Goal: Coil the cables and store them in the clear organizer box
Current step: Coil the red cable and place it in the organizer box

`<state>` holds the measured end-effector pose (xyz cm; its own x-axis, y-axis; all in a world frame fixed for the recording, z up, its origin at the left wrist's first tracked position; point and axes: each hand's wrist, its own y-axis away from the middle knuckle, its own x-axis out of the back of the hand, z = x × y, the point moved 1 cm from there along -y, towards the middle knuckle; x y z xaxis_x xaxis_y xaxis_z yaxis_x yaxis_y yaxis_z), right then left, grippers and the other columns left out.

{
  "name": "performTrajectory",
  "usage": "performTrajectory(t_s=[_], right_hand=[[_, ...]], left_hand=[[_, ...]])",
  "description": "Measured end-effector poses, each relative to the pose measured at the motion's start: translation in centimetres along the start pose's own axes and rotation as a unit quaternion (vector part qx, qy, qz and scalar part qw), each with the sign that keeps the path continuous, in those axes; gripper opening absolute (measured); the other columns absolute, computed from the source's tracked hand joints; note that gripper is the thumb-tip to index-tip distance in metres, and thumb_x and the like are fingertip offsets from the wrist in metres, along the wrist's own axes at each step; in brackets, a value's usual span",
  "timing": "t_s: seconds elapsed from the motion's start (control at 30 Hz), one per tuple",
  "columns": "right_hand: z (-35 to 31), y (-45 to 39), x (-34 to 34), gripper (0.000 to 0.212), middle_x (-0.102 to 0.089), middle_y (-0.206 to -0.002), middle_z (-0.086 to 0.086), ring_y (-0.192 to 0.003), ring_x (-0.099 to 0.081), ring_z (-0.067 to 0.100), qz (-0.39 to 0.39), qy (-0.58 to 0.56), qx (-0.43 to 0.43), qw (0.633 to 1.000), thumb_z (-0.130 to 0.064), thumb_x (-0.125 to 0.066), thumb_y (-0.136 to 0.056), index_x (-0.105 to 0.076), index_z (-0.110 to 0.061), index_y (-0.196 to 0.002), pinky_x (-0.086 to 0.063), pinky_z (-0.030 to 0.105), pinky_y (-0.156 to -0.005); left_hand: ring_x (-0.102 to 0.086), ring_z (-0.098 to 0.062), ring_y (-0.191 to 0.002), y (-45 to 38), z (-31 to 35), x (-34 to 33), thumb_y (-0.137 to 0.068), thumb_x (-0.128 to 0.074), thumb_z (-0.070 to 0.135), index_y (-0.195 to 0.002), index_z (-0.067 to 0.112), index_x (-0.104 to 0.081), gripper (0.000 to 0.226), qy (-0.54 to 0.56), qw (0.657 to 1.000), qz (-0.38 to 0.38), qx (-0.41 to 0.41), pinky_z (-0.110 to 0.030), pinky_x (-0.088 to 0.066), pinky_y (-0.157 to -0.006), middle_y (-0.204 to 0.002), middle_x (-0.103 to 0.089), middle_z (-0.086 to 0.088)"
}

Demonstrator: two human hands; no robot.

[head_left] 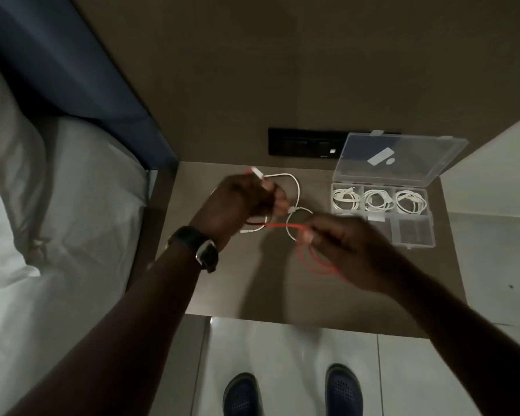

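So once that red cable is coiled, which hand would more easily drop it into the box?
Probably the right hand. It holds the red cable loops and is nearer the clear organizer box, open at the table's right. The left hand grips the white cable, farther off.

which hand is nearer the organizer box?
Right. The right hand sits just left of the organizer box, pinching the red cable. The left hand is farther left, holding a white cable.

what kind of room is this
Probably a bedroom, maybe a hotel room: a bed with white sheets and a blue padded headboard stands beside a brown bedside table, with a black wall switch panel above it.
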<state>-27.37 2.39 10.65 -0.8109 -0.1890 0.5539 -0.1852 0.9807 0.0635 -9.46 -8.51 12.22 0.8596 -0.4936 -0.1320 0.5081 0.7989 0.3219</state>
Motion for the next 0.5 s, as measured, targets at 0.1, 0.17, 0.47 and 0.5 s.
performTrajectory(t_s=[0.1,0.17,0.47,0.5], right_hand=[[-1.3,-3.0,3.9,0.017,-0.068,-0.083,-0.006,-0.075,-0.063,0.007,0.09,0.06,0.078,0.991,-0.031,-0.053,-0.095,-0.068,-0.022,-0.094,-0.049,0.029,-0.069],[-1.3,-5.0,4.9,0.014,-0.07,-0.084,-0.001,-0.078,-0.066,0.013,0.116,0.048,0.068,0.99,-0.028,-0.062,-0.091,-0.071,-0.017,-0.091,-0.051,0.038,-0.071],[1.5,-4.5,-1.7,0.019,-0.055,-0.065,0.024,-0.063,-0.046,0.018,0.062,-0.192,-0.021,0.979,-0.021,-0.052,-0.092,-0.071,-0.023,-0.098,-0.037,0.033,-0.059],[2.0,-3.3,-2.8,0.021,-0.052,-0.061,0.014,-0.059,-0.043,0.015,0.053,-0.197,-0.035,0.978,-0.023,-0.051,-0.093,-0.071,-0.022,-0.101,-0.034,0.03,-0.056]], left_hand=[[-0.052,-0.02,-0.045,1.8,-0.9,-2.4,-0.097,-0.041,0.009,-0.086,0.0,-0.064,0.028,-0.012,0.993,-0.089,0.072,-0.025,-0.042,-0.044,-0.067,-0.063,-0.013],[-0.026,-0.011,-0.038,2.3,-1.2,-3.2,-0.096,-0.04,0.019,-0.079,0.006,-0.061,0.03,0.1,0.986,-0.095,0.096,-0.025,-0.018,-0.043,-0.058,-0.046,-0.005],[-0.04,-0.005,-0.05,2.4,0.4,-3.2,-0.103,-0.025,0.03,-0.082,0.018,-0.053,0.037,0.465,0.875,-0.13,0.034,-0.019,-0.032,-0.056,-0.062,-0.048,0.007],[-0.047,-0.005,-0.055,2.1,0.9,-2.6,-0.104,-0.023,0.029,-0.085,0.018,-0.054,0.038,0.484,0.866,-0.121,0.008,-0.02,-0.037,-0.06,-0.066,-0.051,0.007]])
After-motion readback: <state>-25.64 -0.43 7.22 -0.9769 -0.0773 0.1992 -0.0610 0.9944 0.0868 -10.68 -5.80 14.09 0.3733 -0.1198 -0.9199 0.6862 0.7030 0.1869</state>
